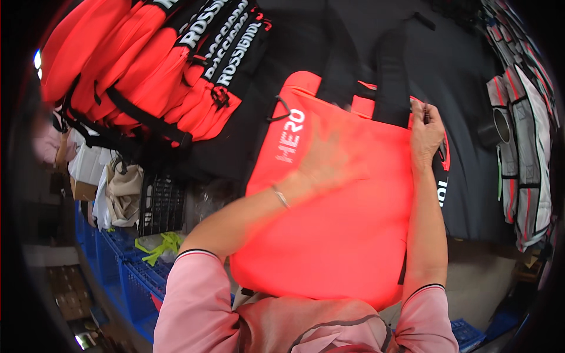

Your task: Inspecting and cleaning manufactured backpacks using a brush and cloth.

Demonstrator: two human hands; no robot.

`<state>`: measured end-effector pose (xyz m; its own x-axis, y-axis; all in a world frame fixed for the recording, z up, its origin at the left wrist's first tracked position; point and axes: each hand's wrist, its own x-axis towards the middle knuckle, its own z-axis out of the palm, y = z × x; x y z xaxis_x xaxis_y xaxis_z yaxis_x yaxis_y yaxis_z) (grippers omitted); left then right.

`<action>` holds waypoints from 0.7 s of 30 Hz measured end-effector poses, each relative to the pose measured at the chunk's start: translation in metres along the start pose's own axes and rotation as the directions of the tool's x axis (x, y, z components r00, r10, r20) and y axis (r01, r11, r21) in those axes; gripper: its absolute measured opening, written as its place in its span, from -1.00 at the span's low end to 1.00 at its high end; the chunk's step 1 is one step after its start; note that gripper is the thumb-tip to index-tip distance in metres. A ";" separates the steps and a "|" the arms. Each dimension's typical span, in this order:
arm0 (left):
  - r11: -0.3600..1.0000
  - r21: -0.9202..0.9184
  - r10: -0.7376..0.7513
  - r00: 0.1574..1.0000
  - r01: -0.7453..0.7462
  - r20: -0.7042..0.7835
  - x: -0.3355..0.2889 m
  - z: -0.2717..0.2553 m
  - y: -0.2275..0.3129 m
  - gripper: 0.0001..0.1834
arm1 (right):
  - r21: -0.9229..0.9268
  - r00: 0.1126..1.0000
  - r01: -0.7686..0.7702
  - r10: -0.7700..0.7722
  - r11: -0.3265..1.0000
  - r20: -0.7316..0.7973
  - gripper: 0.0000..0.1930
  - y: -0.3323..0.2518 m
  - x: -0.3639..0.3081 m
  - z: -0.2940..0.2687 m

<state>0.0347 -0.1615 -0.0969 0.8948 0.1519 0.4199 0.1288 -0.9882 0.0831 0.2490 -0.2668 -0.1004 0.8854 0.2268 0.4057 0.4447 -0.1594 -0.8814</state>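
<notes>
A bright red-orange backpack (347,223) with white lettering lies flat in front of me, its lower end close to my body. Two black shoulder straps (391,76) stretch away from its top edge. Over the upper middle of its front panel is my left hand (323,159), blurred by motion, with fingers that look spread and nothing in them. A thin bracelet (281,197) circles that wrist. At the backpack's upper right corner, my right hand (426,132) has its fingers bent and pinched on the edge. Its fingertips are partly hidden.
A pile of similar red and black backpacks (159,76) fills the far left of the dark table (465,194). Grey-white padded pieces with red trim (524,153) are stacked at the right, beside a round grey tube (497,126). Blue crates (132,282) and a black crate (162,203) stand lower left.
</notes>
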 end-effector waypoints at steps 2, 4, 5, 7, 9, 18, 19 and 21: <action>0.993 -0.118 0.051 0.963 -0.020 0.264 0.001 0.007 0.024 -0.24 | 0.021 0.998 -0.038 0.036 0.999 0.050 -0.75 -0.008 0.002 -0.003; 0.963 -0.269 0.060 0.976 -0.001 0.209 -0.001 0.020 0.024 -0.26 | -0.012 0.996 -0.054 0.055 0.998 0.071 -0.76 -0.007 0.001 -0.003; 0.904 -0.427 0.085 0.986 -0.015 0.145 0.000 0.021 0.021 -0.27 | -0.052 0.996 -0.044 0.048 0.998 0.077 -0.75 -0.001 0.002 -0.005; 0.982 -0.188 0.027 0.990 0.000 0.141 0.008 0.011 -0.015 -0.29 | 0.016 0.996 -0.047 0.046 0.999 0.080 -0.75 0.010 0.003 -0.007; 0.989 0.129 -0.088 0.992 0.075 0.096 0.010 -0.015 -0.047 -0.34 | 0.082 0.996 -0.054 0.048 0.995 0.078 -0.75 0.014 0.004 -0.010; 0.318 -0.627 -0.727 0.607 0.712 0.320 -0.076 -0.076 -0.100 -0.24 | -0.028 0.997 -0.005 0.007 1.000 0.071 -0.69 0.002 0.002 -0.012; 0.131 -0.738 -0.676 0.604 0.662 0.422 -0.098 -0.071 -0.100 -0.24 | -0.036 0.997 -0.009 0.011 0.999 0.071 -0.68 -0.004 0.000 -0.007; 0.214 -0.731 -0.559 0.695 0.648 0.453 -0.115 -0.079 -0.080 -0.22 | -0.039 0.997 0.006 -0.003 0.999 0.077 -0.67 -0.003 0.000 -0.007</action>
<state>-0.1122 -0.0979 -0.0809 0.7431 0.6487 -0.1640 0.2953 -0.0981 0.9503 0.2489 -0.2726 -0.0960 0.8712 0.3002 0.3883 0.4546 -0.1952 -0.8690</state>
